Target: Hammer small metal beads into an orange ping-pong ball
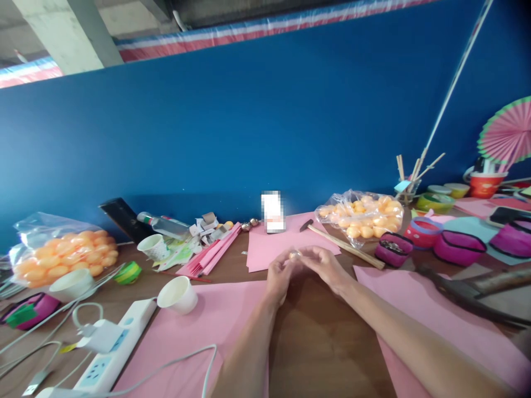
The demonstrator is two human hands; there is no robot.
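Where both hands meet: left hand (279, 273), right hand (326, 265), one small object (295, 255).

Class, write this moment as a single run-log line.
left hand: pinching small object | right hand: pinching same object | over: pink paper | near: hammer

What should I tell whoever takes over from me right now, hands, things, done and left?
Left hand and right hand meet over the table, fingertips pinching one small pale item; too small to tell what it is.
A pink sheet lies just behind the hands, a hammer to their right, bags of orange balls at both sides, a paper cup to the left.
Done: item picked up.
Left: cannot tell; the sheets lie flat, hammer untouched.
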